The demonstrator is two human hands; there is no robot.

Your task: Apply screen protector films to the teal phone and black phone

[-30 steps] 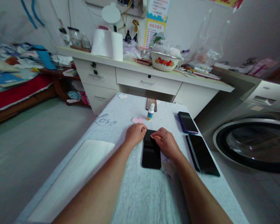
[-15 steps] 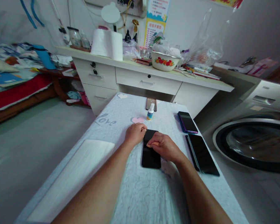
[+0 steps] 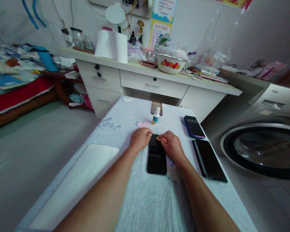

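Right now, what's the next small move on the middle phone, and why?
I'd probably draw the right hand down the black phone toward the near edge, left hand staying put. The right grip pinches a small orange piece near the far end, the glass below lies uncovered, and the left fingers sit at the far left corner.

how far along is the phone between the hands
Already done: the phone lies flat, screen up; nothing shows finished. In hand: the right hand pinches a small orange piece at its upper screen, the left hand by its top corner. Remaining: unclear; the purple-edged phone lies untouched.
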